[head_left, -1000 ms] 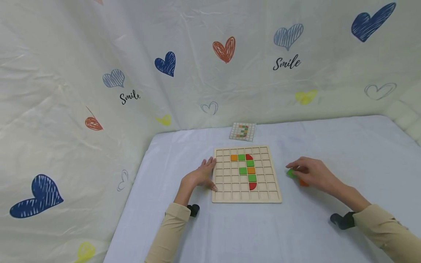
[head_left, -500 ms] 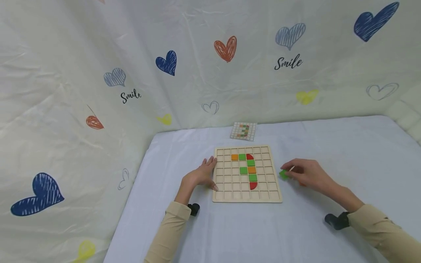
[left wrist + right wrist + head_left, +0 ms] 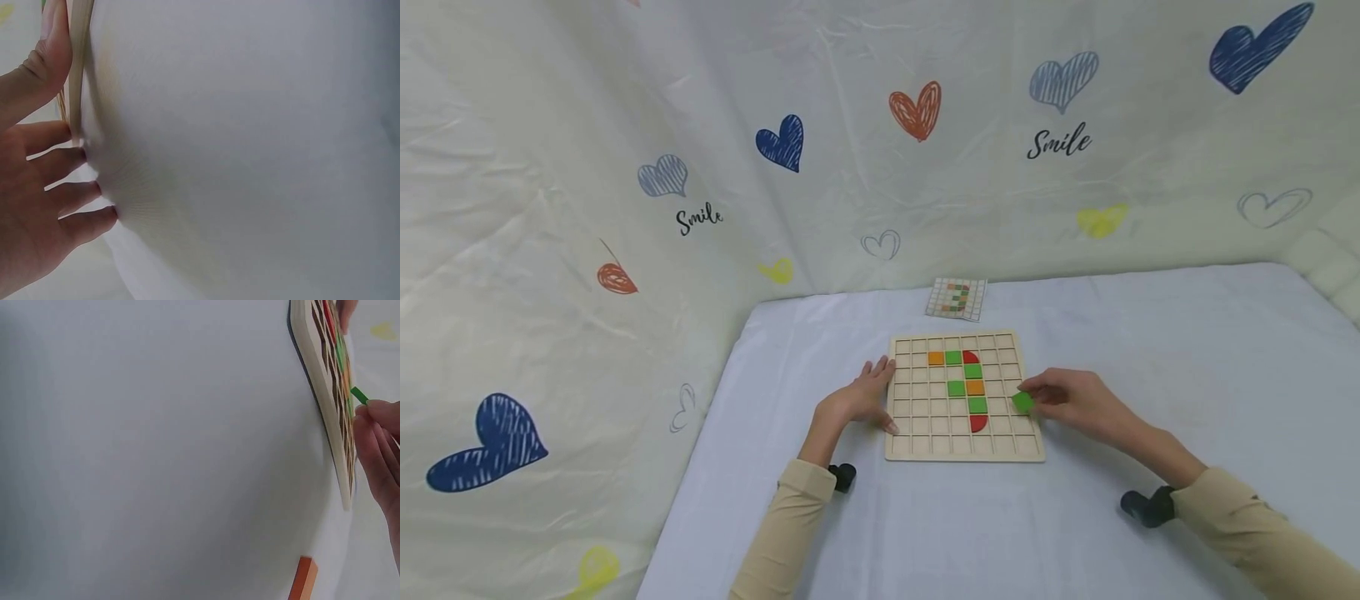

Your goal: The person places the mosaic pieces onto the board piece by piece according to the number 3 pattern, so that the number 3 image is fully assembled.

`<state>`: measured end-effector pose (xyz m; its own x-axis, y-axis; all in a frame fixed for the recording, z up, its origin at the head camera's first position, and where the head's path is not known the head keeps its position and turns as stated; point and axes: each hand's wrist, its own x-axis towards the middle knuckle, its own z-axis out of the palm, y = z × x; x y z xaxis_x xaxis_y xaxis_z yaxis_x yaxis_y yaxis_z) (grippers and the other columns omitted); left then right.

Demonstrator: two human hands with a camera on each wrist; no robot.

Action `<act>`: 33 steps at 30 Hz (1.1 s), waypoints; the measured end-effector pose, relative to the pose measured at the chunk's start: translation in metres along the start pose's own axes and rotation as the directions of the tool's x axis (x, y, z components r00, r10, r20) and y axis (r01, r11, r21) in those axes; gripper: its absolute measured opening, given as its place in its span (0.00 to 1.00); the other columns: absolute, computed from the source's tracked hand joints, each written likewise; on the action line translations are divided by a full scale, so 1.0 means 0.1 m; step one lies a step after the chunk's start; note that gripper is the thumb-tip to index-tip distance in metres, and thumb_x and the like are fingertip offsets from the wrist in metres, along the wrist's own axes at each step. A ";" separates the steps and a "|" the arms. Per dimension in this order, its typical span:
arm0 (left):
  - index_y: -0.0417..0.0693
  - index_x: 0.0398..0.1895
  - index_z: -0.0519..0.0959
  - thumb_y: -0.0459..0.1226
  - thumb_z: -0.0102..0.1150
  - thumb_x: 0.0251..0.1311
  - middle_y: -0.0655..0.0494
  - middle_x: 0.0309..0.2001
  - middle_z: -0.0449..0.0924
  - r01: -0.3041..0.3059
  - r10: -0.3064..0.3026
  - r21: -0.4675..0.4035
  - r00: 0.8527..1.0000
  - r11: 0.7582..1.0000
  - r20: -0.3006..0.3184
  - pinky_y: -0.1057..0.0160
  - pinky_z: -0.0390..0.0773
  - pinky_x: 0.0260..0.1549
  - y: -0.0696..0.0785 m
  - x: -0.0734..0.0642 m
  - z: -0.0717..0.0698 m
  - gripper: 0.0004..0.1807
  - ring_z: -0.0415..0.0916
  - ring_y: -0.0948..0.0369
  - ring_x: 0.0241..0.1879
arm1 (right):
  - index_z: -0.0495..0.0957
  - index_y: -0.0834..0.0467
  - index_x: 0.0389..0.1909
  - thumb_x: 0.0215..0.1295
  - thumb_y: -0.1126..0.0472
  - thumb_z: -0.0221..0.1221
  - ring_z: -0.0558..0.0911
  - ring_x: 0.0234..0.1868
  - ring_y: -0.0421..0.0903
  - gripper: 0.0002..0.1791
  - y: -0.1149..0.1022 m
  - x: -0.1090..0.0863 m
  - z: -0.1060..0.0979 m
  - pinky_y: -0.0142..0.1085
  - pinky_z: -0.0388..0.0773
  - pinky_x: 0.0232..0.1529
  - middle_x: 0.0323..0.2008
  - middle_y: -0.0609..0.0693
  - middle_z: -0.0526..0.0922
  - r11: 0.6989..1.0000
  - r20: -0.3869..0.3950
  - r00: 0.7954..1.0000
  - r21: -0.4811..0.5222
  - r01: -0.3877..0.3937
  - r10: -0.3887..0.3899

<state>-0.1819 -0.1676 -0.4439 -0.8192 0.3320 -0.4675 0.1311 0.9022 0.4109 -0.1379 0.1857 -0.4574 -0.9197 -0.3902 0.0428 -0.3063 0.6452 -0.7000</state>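
Note:
A wooden grid board lies on the table with orange, green and red tiles set in some of its squares. My right hand pinches a green square tile between thumb and fingertips, over the board's right edge. In the right wrist view that green tile is seen nearly edge-on, tilted. My left hand rests at the board's left edge, fingers spread and thumb by the lower left corner. The left wrist view shows the left hand with its thumb along the board's side.
Behind the board lies a small pattern card printed with a coloured grid. An orange block sits on the white cloth right of the board, hidden in the head view. A curtain with printed hearts hangs behind the table.
My right hand has moved left with the green tile, from beside the orange block to over the board's right edge. The left hand has stayed at the board's left edge.

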 end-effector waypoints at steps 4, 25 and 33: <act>0.47 0.85 0.42 0.42 0.80 0.51 0.51 0.85 0.33 -0.007 0.007 -0.006 1.000 1.000 0.000 0.45 0.44 0.80 -0.02 0.00 0.00 0.66 0.28 0.49 0.84 | 0.85 0.63 0.51 0.59 0.70 0.69 0.85 0.39 0.42 0.17 -0.04 0.03 0.05 0.25 0.82 0.41 0.43 0.51 0.89 1.000 0.012 1.000 0.025 0.003 -0.003; 0.47 0.85 0.41 0.42 0.79 0.52 0.51 0.85 0.33 -0.020 0.020 -0.012 1.000 1.000 0.003 0.45 0.43 0.81 -0.03 0.01 -0.01 0.66 0.28 0.49 0.84 | 0.85 0.64 0.45 0.56 0.67 0.74 0.81 0.34 0.38 0.16 -0.32 0.28 0.41 0.28 0.81 0.37 0.36 0.48 0.87 0.994 0.090 0.994 0.096 0.057 -0.065; 0.46 0.85 0.42 0.41 0.80 0.51 0.50 0.85 0.34 -0.018 0.018 -0.017 1.000 1.000 -0.003 0.46 0.44 0.81 -0.03 0.00 -0.02 0.66 0.29 0.49 0.84 | 0.86 0.62 0.43 0.55 0.64 0.76 0.80 0.32 0.37 0.15 -0.36 0.36 0.52 0.28 0.81 0.36 0.34 0.47 0.86 0.990 0.128 0.986 0.100 0.098 -0.111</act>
<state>-0.1834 -0.1707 -0.4438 -0.8186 0.3471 -0.4577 0.1362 0.8914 0.4324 -0.1468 0.1146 -0.4677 -0.8411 -0.5401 0.0283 -0.3689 0.5347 -0.7602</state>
